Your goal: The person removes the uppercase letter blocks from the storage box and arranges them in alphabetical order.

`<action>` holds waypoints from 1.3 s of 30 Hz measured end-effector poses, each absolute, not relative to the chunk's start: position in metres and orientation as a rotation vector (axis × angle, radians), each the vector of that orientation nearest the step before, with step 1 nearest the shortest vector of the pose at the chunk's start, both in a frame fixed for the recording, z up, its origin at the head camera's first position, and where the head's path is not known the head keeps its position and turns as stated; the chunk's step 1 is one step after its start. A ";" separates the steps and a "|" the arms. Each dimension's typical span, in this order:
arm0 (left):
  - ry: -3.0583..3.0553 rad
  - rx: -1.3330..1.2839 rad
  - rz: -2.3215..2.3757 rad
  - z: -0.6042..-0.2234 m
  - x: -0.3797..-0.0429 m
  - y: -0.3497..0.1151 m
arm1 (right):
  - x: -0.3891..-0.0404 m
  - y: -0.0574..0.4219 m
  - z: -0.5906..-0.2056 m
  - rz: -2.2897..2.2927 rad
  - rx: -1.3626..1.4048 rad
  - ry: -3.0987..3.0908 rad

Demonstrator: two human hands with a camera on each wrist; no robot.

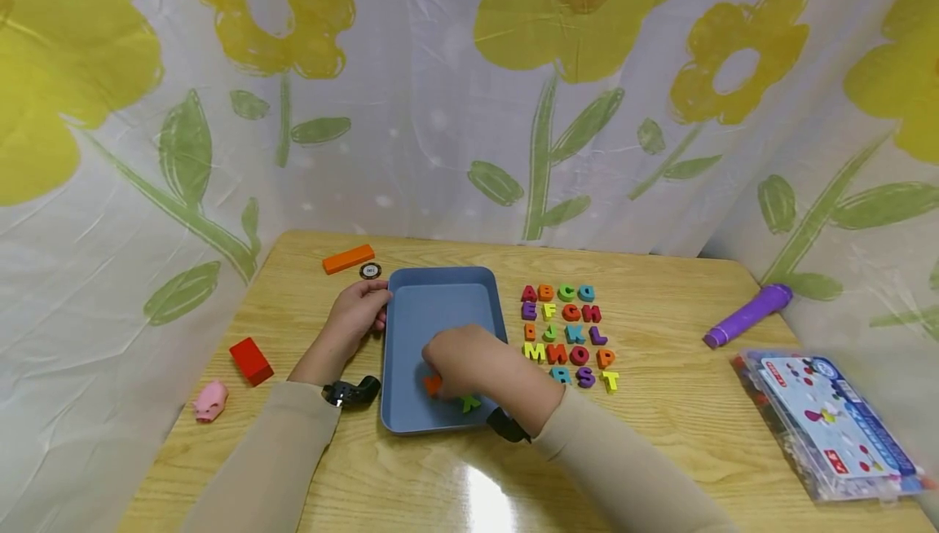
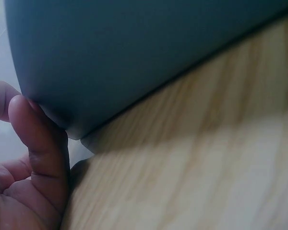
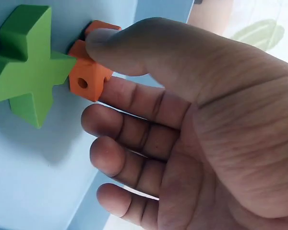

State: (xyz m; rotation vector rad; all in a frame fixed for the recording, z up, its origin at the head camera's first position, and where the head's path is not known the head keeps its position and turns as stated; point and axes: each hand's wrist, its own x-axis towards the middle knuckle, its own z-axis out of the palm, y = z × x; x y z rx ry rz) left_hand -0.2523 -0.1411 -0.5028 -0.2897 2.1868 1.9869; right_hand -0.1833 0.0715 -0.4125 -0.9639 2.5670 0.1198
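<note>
A blue-grey tray [image 1: 440, 297] lies on the wooden table. My left hand [image 1: 352, 313] grips its left rim near the far corner; in the left wrist view the fingertips [image 2: 23, 115] are against the tray wall [image 2: 134, 43]. Inside the tray, my right hand [image 1: 469, 358] pinches an orange toy letter [image 3: 88, 79] between thumb and index finger, the other fingers loosely bent. Which letter it is stays partly hidden by the thumb. Right beside it is a green letter X [image 3: 33, 67], also seen near the tray's front in the head view.
Right of the tray, colourful toy letters [image 1: 571, 333] stand in rows. Farther right are a purple cylinder [image 1: 748, 315] and a clear packaged box [image 1: 832, 427]. To the left lie an orange block [image 1: 348, 259], a round chip [image 1: 370, 270], a red block [image 1: 251, 361] and a pink pig [image 1: 211, 401].
</note>
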 end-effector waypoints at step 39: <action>2.222 -0.259 1.941 -0.502 -0.254 -0.141 | -0.113 0.288 -0.421 -0.436 -0.298 2.772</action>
